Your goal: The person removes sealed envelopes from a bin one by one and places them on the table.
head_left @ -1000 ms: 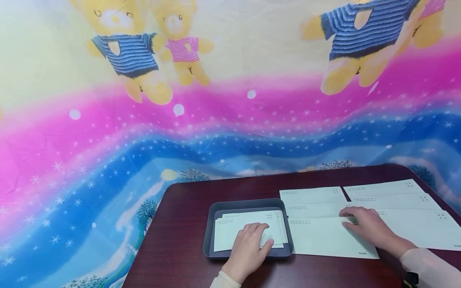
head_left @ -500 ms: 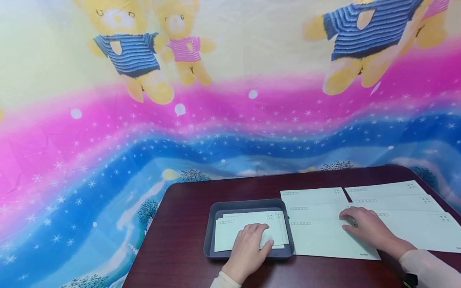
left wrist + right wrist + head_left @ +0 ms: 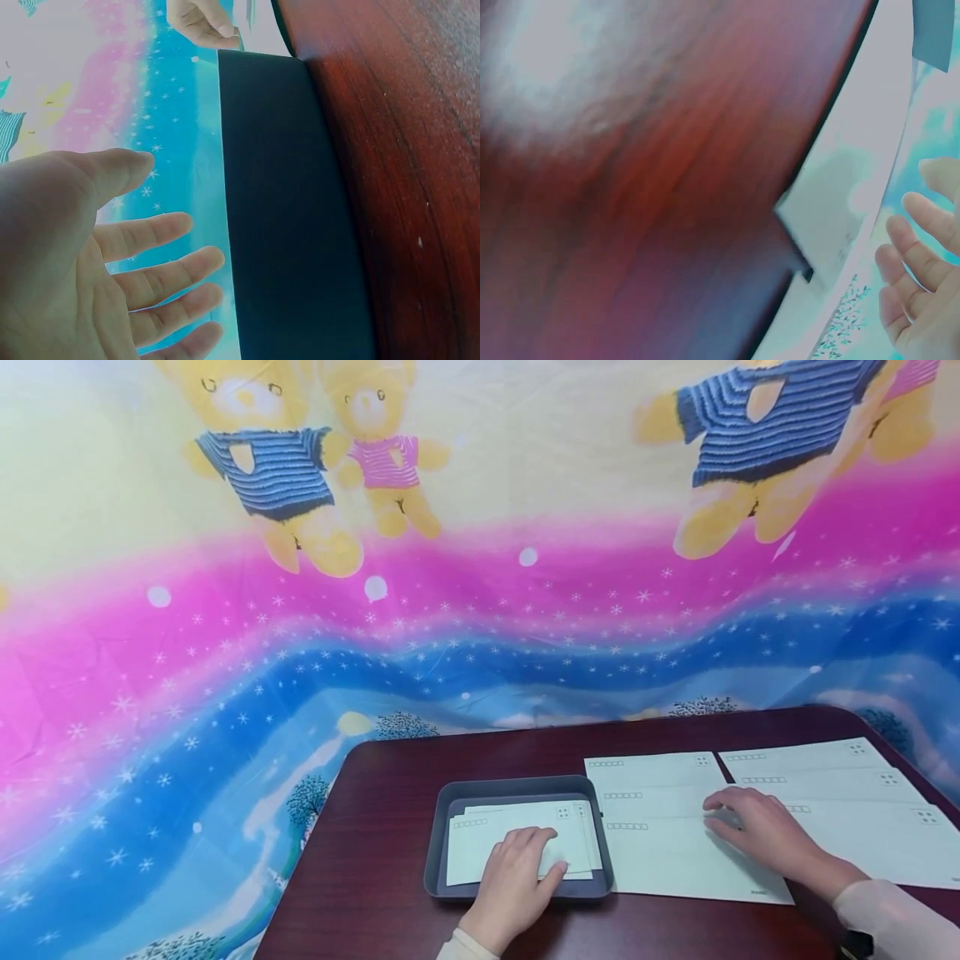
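In the head view, a dark grey tray [image 3: 431, 847] holds several white envelopes [image 3: 467, 852], loosely stacked. Over its near side hovers my left hand [image 3: 516, 878], fingers loosely bent and holding nothing. The left wrist view shows that hand [image 3: 127, 262] with spread fingers beside the tray's dark wall [image 3: 292, 210]. Overlapping envelopes [image 3: 660, 864] lie in a column right of the tray. A second column of envelopes [image 3: 873, 847] lies farther right. My right hand [image 3: 765, 833] hangs relaxed above where the columns meet. Nothing is between its fingers [image 3: 922, 266] in the right wrist view.
Everything rests on a dark red-brown wooden table [image 3: 382, 827] with rounded far corners. Behind it hangs a bright cloth backdrop [image 3: 480, 585] printed with bears and snowflakes. A dark band [image 3: 857, 942] sits at the right sleeve's cuff.
My right hand has drifted very slightly left above the envelopes, and the head view has shifted a little. The left hand, tray and envelopes keep their places.
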`<state>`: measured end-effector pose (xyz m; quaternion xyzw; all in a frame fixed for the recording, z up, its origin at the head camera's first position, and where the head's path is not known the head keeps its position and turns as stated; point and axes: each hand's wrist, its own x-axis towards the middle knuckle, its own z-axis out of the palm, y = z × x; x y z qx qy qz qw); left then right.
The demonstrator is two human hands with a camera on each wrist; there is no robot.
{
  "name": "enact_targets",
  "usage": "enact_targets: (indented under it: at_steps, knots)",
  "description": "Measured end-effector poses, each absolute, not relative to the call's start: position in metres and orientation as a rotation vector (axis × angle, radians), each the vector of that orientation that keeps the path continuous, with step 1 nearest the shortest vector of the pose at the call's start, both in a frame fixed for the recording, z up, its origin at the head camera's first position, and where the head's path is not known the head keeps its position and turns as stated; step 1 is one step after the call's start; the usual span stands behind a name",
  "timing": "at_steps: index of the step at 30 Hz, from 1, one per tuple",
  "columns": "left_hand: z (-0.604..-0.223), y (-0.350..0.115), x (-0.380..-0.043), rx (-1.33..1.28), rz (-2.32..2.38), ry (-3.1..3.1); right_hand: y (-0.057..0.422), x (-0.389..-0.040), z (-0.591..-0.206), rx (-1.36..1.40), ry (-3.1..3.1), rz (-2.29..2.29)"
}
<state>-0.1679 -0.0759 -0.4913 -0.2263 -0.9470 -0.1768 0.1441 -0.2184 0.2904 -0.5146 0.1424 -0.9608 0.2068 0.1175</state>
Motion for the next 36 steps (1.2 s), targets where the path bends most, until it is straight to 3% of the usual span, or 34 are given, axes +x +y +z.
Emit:
enact_targets:
  at_steps: [36]
  knots:
    - [-0.487, -0.097, -0.164, -0.601, -0.502, -2.714, 0.224, -0.193, -0.489, 0.637, -2.65, 0.68]
